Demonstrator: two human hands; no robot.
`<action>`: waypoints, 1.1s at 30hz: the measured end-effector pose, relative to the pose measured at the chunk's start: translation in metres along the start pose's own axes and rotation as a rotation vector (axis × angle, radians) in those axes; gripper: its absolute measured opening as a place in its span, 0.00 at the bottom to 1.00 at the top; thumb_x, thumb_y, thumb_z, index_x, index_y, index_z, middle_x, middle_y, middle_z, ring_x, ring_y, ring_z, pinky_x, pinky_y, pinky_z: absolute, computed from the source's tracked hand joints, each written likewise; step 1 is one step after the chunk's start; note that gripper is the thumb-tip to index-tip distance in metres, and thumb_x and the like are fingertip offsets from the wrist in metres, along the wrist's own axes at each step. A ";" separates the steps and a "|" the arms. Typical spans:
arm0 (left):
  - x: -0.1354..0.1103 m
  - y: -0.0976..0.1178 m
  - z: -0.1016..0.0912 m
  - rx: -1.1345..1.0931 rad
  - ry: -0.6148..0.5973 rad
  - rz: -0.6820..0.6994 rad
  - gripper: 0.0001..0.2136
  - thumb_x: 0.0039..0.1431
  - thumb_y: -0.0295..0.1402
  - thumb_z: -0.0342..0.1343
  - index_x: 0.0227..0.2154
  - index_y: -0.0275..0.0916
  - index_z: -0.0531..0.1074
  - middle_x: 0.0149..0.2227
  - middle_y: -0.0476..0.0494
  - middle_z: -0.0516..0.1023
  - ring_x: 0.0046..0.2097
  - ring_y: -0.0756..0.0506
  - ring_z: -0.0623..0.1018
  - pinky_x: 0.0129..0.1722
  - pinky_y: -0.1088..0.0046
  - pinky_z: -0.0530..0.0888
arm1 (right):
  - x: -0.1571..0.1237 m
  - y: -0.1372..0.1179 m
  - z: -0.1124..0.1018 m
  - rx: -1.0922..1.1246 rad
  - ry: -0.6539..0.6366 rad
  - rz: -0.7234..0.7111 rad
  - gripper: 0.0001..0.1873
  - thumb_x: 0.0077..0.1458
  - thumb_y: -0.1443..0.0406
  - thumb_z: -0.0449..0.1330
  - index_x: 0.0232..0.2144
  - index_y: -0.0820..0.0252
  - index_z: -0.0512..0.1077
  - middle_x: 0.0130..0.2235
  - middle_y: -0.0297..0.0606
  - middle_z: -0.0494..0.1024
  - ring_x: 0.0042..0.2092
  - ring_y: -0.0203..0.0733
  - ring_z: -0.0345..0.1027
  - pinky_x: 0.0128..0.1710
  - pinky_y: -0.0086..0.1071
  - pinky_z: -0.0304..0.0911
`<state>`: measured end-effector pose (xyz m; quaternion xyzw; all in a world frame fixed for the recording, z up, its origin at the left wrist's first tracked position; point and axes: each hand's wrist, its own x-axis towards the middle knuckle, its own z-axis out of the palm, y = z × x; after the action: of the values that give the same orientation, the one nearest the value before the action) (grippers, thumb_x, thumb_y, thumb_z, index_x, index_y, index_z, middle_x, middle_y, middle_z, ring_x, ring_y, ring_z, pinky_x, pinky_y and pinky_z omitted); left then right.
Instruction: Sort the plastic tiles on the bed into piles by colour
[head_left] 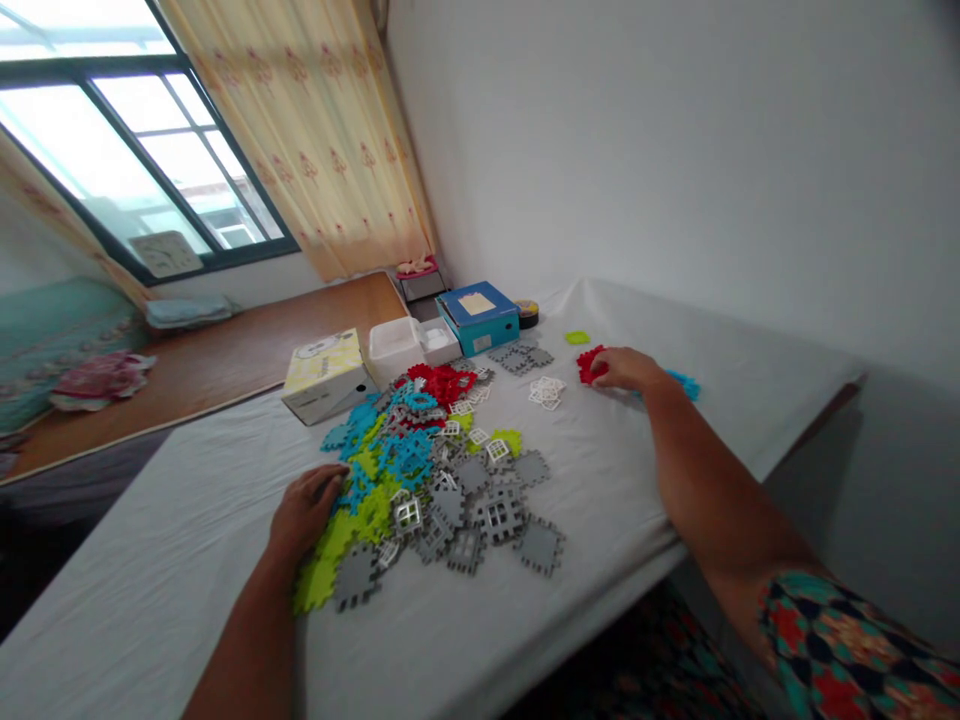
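Observation:
A heap of flat plastic interlocking building tiles lies on the white-covered table. It mixes blue tiles [409,455], lime green tiles [375,512], grey tiles [540,545], red tiles [442,382] and small white window frames [409,515]. At the heap's left edge rests my left hand [306,505], its fingers slightly bent and apart beside the blue and green tiles. To the far right, my right hand [624,368] has its fingers closed on a red interlocking tile [589,364] at the tabletop. A blue tile [684,384] shows partly behind my right forearm, and a lone green tile [577,338] lies farther back.
Behind the heap stand a yellow-and-white box [328,375], a white plastic tub [395,343], a blue box [480,318] and a roll of tape [528,313]. White frames [547,392] and grey tiles [520,357] form separate groups. A wall [675,180] borders the table's far side.

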<state>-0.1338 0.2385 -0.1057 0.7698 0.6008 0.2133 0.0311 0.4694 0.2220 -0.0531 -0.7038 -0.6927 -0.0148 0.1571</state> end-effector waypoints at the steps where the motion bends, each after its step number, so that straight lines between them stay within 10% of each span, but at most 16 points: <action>1: 0.000 0.000 0.000 -0.003 -0.003 0.004 0.21 0.58 0.47 0.44 0.41 0.43 0.78 0.47 0.44 0.79 0.50 0.41 0.76 0.55 0.62 0.69 | 0.001 0.002 0.002 -0.004 -0.012 0.002 0.07 0.52 0.59 0.62 0.30 0.53 0.79 0.34 0.35 0.79 0.40 0.42 0.71 0.41 0.32 0.62; 9: 0.000 0.007 -0.003 -0.013 -0.005 -0.024 0.21 0.58 0.46 0.44 0.41 0.42 0.77 0.47 0.43 0.79 0.50 0.41 0.75 0.54 0.61 0.70 | 0.022 -0.013 0.017 -0.111 0.008 0.143 0.12 0.52 0.64 0.59 0.38 0.55 0.79 0.42 0.42 0.80 0.41 0.43 0.72 0.37 0.31 0.63; 21: -0.002 0.008 -0.001 -0.004 0.004 0.003 0.20 0.59 0.45 0.44 0.42 0.42 0.78 0.47 0.43 0.79 0.50 0.42 0.76 0.55 0.63 0.69 | 0.006 -0.124 0.047 0.451 -0.390 -0.714 0.26 0.47 0.59 0.67 0.49 0.59 0.74 0.46 0.42 0.77 0.45 0.42 0.69 0.47 0.34 0.63; 33: -0.001 0.007 -0.001 0.012 0.000 0.003 0.21 0.59 0.45 0.43 0.42 0.43 0.78 0.47 0.44 0.79 0.51 0.42 0.76 0.54 0.64 0.70 | 0.003 -0.138 0.057 0.469 -0.352 -0.510 0.17 0.44 0.76 0.58 0.38 0.63 0.77 0.37 0.38 0.78 0.35 0.35 0.70 0.35 0.26 0.62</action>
<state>-0.1278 0.2357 -0.1024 0.7708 0.6011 0.2095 0.0262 0.3228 0.2375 -0.0790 -0.4459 -0.8463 0.2263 0.1838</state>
